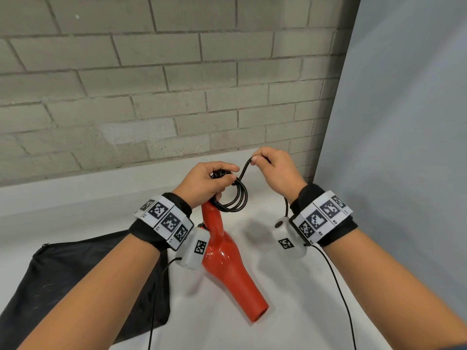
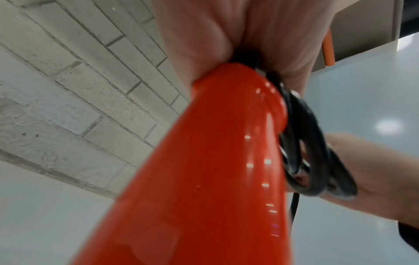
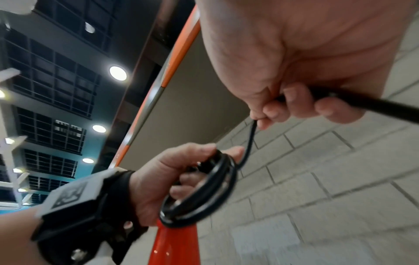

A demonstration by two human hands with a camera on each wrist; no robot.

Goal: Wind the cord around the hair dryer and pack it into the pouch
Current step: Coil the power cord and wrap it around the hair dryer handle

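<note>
Pouch (image 1: 75, 281): black fabric, lies flat on white counter (image 1: 290, 286) at near left, partly under left forearm. Whether its mouth is open cannot be told; no contents visible.

Hair dryer (image 1: 227, 269): red-orange, glossy, held above the counter by the end of its handle. Nozzle points down toward the viewer; handle end is up in the left hand (image 1: 202, 183). Dryer is outside the pouch, just right of it.

Cord (image 1: 233, 198): black, gathered in several round loops hanging at the handle end. Loops sit beside the handle end, not around the dryer body.

Left grip: fingers and thumb curled round handle end and top of the loops together; confirmed in right wrist view, loops (image 3: 199, 190) pass through the curled fingers.

Right grip: right hand (image 1: 275, 170) pinches the free run of cord between thumb and fingertips, slightly higher than the left hand and close beside it. Cord arcs from the pinch down to the loops; the rest trails out past the right wrist.

Surroundings: grey brick wall (image 1: 151, 84) behind the counter, pale panel (image 1: 404, 122) on right. Wrist bands with printed black-and-white markers (image 1: 166, 221) on both arms; thin black wires run from them toward the viewer.
</note>
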